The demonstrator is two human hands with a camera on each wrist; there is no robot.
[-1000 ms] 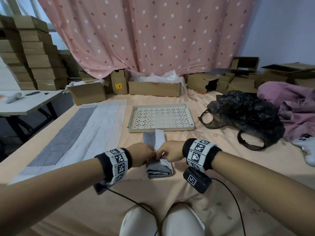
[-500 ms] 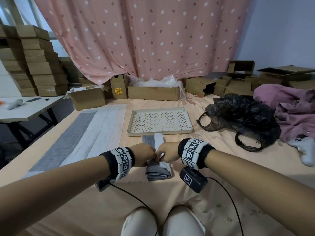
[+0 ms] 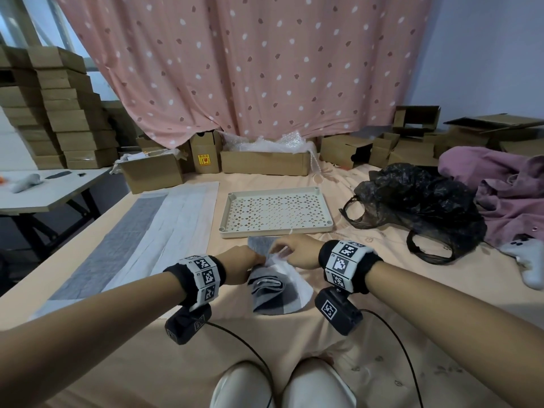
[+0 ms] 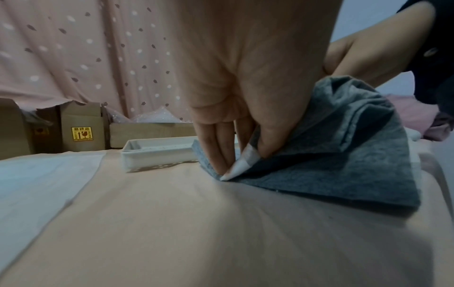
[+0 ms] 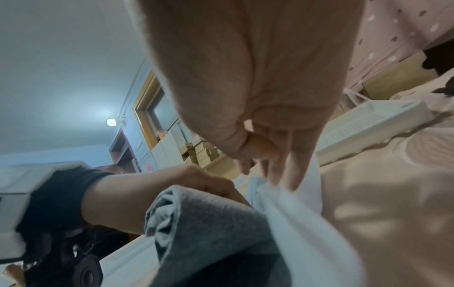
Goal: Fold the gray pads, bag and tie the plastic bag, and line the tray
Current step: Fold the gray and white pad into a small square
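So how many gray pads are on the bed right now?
2. One pad lies unfolded flat at the left of the bed; the other pad is partly folded in front of the tray, held by both hands. More could be hidden inside the fold.

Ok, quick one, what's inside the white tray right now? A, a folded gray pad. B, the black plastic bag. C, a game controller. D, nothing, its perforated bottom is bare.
D: the tray shows only its bare perforated bottom; the folded pad lies in front of it between both hands, the bag to its right.
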